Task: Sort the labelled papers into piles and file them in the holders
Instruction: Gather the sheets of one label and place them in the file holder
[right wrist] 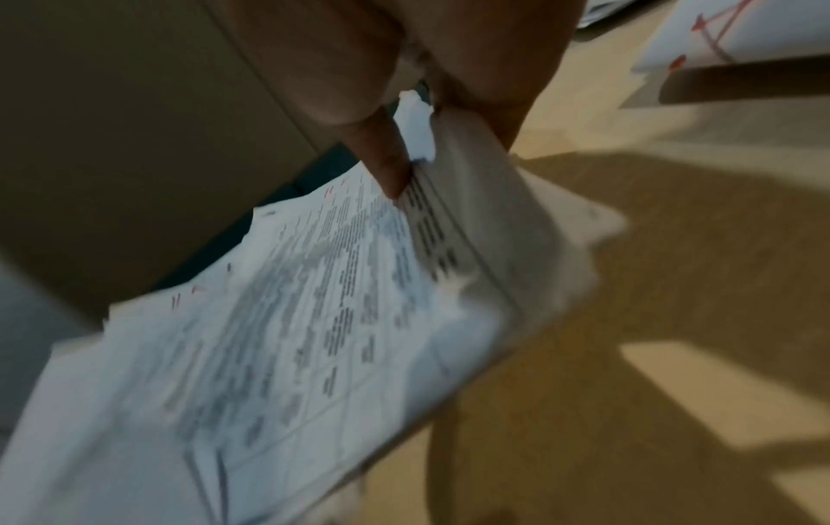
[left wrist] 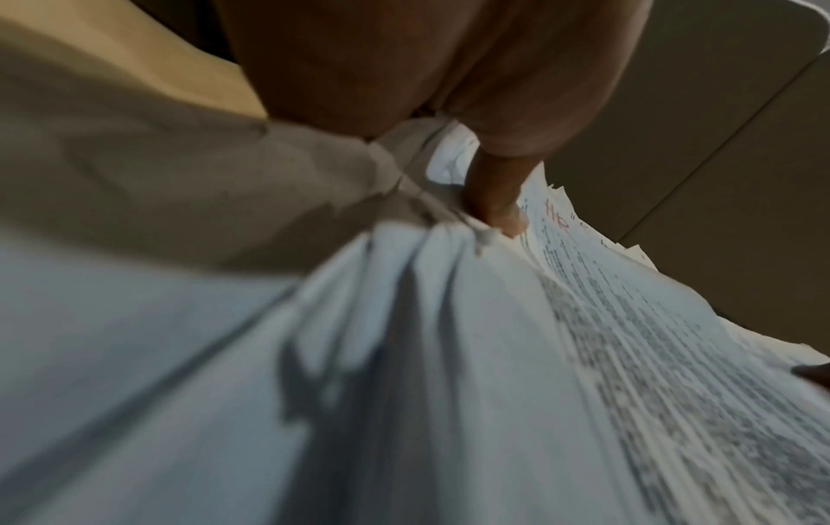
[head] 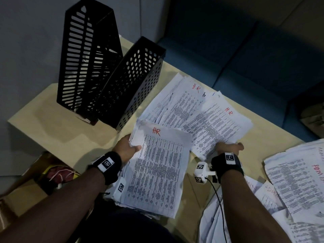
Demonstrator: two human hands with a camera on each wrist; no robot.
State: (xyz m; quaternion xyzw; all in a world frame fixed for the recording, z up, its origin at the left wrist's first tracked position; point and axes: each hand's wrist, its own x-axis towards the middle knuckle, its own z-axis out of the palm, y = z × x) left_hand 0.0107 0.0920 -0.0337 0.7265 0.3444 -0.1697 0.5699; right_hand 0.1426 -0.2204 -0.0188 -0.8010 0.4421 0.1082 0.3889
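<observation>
My left hand point(head: 130, 147) grips the left edge of a stack of printed sheets point(head: 158, 169) marked "HR" in red, thumb on top; the same stack point(left wrist: 494, 355) fills the left wrist view. My right hand point(head: 228, 148) pinches the near edge of another HR-marked sheaf point(head: 215, 125), which shows blurred as the sheaf point(right wrist: 291, 319) in the right wrist view. More HR papers point(head: 177, 100) lie fanned on the table behind. Two black perforated file holders point(head: 87, 60) point(head: 133, 81) stand at the back left.
A pile of papers with red lettering point(head: 298, 181) lies at the right table edge, more sheets below it. The beige table point(head: 52, 123) has bare surface at the left. A blue sofa point(head: 245, 50) sits behind; an open cardboard box point(head: 43, 172) is at lower left.
</observation>
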